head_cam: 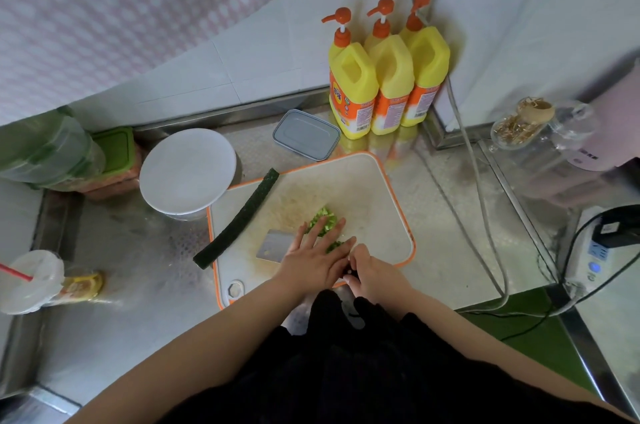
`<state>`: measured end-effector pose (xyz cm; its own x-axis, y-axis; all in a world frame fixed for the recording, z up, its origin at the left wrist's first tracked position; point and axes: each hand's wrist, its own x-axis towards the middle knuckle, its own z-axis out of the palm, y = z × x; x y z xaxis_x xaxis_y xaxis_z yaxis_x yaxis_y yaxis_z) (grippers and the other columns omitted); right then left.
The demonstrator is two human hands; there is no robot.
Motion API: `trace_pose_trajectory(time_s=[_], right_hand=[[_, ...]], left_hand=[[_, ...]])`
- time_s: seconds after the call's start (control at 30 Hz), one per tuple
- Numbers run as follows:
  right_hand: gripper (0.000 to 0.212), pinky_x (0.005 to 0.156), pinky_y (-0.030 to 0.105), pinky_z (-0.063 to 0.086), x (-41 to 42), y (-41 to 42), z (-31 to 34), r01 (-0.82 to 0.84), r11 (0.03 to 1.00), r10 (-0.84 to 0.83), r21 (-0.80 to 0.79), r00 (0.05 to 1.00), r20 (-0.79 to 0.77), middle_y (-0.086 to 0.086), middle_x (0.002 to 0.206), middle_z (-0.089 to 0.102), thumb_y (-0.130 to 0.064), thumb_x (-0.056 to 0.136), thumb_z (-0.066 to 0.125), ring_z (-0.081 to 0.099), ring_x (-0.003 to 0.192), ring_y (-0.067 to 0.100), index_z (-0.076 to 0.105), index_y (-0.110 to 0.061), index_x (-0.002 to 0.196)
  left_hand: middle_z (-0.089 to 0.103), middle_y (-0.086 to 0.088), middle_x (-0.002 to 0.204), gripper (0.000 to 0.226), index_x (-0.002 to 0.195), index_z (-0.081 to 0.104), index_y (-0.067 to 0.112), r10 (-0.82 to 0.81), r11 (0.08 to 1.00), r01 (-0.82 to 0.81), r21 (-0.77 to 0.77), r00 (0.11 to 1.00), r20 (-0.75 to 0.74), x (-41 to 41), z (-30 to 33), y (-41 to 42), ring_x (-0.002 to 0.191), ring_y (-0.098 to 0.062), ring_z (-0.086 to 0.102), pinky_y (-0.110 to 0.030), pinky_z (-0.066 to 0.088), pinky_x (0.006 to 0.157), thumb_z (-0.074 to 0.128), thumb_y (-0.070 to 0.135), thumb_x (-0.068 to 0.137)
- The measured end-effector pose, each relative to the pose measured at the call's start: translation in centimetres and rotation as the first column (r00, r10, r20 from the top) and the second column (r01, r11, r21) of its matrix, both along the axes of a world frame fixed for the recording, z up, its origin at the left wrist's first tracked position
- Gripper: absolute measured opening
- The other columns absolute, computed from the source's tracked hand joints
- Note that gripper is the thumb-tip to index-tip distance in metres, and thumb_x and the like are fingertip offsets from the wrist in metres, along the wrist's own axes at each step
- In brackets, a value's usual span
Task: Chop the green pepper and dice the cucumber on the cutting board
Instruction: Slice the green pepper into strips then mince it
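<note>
While left hand lies flat, fingers straight, on cleaver blade, right hand clamped round handle; rock edge through green pepper mid cutting board; fingertips clear; cucumber at board's left edge, uncut.

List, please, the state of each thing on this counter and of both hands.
Green pepper: chopped, piled on board.
Dark green cucumber: whole, uncut.
Steel cleaver: under left hand.
Left hand: flat, fingers straight.
Right hand: gripping cleaver handle.
Grey-lidded rectangular box: closed.
White orange-rimmed cutting board: lying flat.
</note>
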<state>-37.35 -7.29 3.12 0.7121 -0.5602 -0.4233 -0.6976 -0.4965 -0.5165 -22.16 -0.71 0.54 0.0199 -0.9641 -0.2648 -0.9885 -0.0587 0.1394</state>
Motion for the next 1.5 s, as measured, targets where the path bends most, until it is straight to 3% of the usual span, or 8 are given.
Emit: trace_pose_trajectory(time_s=[0.1, 0.2, 0.73, 0.83, 1.03, 1.23, 1.33, 1.5], right_hand=[[0.027, 0.062, 0.028, 0.033, -0.5, 0.0, 0.1, 0.004, 1.000, -0.004, -0.019, 1.000, 0.008, -0.001, 0.085, 0.049, -0.029, 0.095, 0.051, 0.053, 0.073, 0.026, 0.027, -0.018, 0.096], [0.024, 0.061, 0.030, 0.034, -1.4, -0.2, 0.0, 0.042, 0.999, -0.041, -0.019, 0.999, 0.020, -0.003, 0.081, 0.049, -0.029, 0.095, 0.050, 0.045, 0.066, 0.019, 0.028, -0.019, 0.095], [0.036, 0.046, 0.021, 0.026, -6.8, -2.7, -1.6, 0.132, 0.967, -0.134, -0.217, 0.991, 0.008, -0.010, 0.057, 0.036, -0.051, 0.088, 0.054, 0.033, 0.046, 0.004, 0.036, -0.021, 0.082], [0.033, 0.048, 0.028, 0.035, -7.4, -2.8, -2.0, 0.242, 0.951, -0.226, -0.194, 0.969, 0.101, -0.010, 0.054, 0.040, -0.046, 0.087, 0.059, 0.041, 0.047, 0.010, 0.038, -0.022, 0.080], [0.016, 0.061, 0.033, 0.044, -5.9, -3.3, -1.8, 0.430, 0.902, -0.429, 0.048, 0.876, 0.218, -0.010, 0.068, 0.058, -0.039, 0.095, 0.049, 0.056, 0.061, 0.014, 0.045, -0.024, 0.093], [0.027, 0.057, 0.028, 0.038, -3.4, -3.8, -1.6, 0.447, 0.804, -0.557, 0.393, 0.797, 0.234, -0.009, 0.059, 0.052, -0.055, 0.087, 0.056, 0.049, 0.054, 0.009, 0.055, -0.028, 0.091], [0.029, 0.059, 0.028, 0.038, -2.5, -4.1, -1.8, 0.482, 0.785, -0.582, 0.389, 0.788, 0.198, -0.008, 0.061, 0.052, -0.050, 0.085, 0.061, 0.050, 0.056, 0.011, 0.056, -0.022, 0.083], [0.037, 0.050, 0.031, 0.034, -1.6, -4.2, -2.2, 0.558, 0.716, -0.664, 0.419, 0.730, 0.163, 0.005, 0.057, 0.039, -0.033, 0.088, 0.059, 0.037, 0.047, 0.017, 0.036, -0.013, 0.066]], left_hand=[[-0.015, 0.014, 0.155, 0.079, 0.150, 0.016, 0.043, 0.043, 0.998, -0.044, 0.055, 0.999, 0.013, 0.0, -0.2, 0.0, 0.148, -0.021, -0.008, -0.045, -0.015, 0.115, -0.025, 0.058, 0.084], [-0.023, 0.015, 0.155, 0.101, 0.152, 0.001, 0.042, 0.093, 0.989, -0.093, 0.119, 0.996, 0.008, 0.7, 0.0, 0.1, 0.141, -0.016, -0.029, -0.046, -0.019, 0.114, -0.045, 0.060, 0.064], [-0.018, 0.015, 0.159, 0.052, 0.154, 0.003, 0.036, 0.337, 0.920, -0.318, 0.231, 0.940, -0.050, 3.2, 0.0, 1.3, 0.145, -0.017, -0.022, -0.046, -0.012, 0.118, 0.004, 0.044, 0.102], [-0.002, 0.011, 0.162, 0.053, 0.155, 0.013, 0.026, 0.586, 0.806, -0.530, 0.263, 0.778, -0.225, 3.6, 0.2, 0.4, 0.148, -0.014, -0.008, -0.042, -0.008, 0.119, 0.006, 0.038, 0.104], [0.026, 0.003, 0.157, 0.051, 0.152, 0.028, 0.019, 0.736, 0.535, -0.704, 0.467, 0.117, -0.667, 3.7, 2.0, -0.5, 0.145, -0.017, 0.023, -0.034, 0.018, 0.116, 0.027, 0.039, 0.105], [0.047, 0.006, 0.145, 0.047, 0.153, 0.023, 0.019, 0.658, 0.708, -0.635, 0.310, 0.433, -0.617, 3.6, 1.8, -0.5, 0.135, -0.018, 0.039, 0.001, 0.027, 0.077, 0.029, 0.018, 0.106], [0.062, 0.005, 0.129, 0.038, 0.141, 0.048, 0.023, 0.657, 0.713, -0.650, 0.263, 0.489, -0.574, 4.2, 1.2, -0.2, 0.125, -0.017, 0.051, -0.019, 0.036, 0.095, 0.043, 0.025, 0.103], [0.071, 0.000, 0.103, 0.032, 0.107, 0.072, 0.021, 0.660, 0.707, -0.700, 0.102, 0.600, -0.453, 5.5, 0.5, 1.1, 0.097, -0.022, 0.063, -0.034, 0.049, 0.082, 0.050, 0.041, 0.098]])
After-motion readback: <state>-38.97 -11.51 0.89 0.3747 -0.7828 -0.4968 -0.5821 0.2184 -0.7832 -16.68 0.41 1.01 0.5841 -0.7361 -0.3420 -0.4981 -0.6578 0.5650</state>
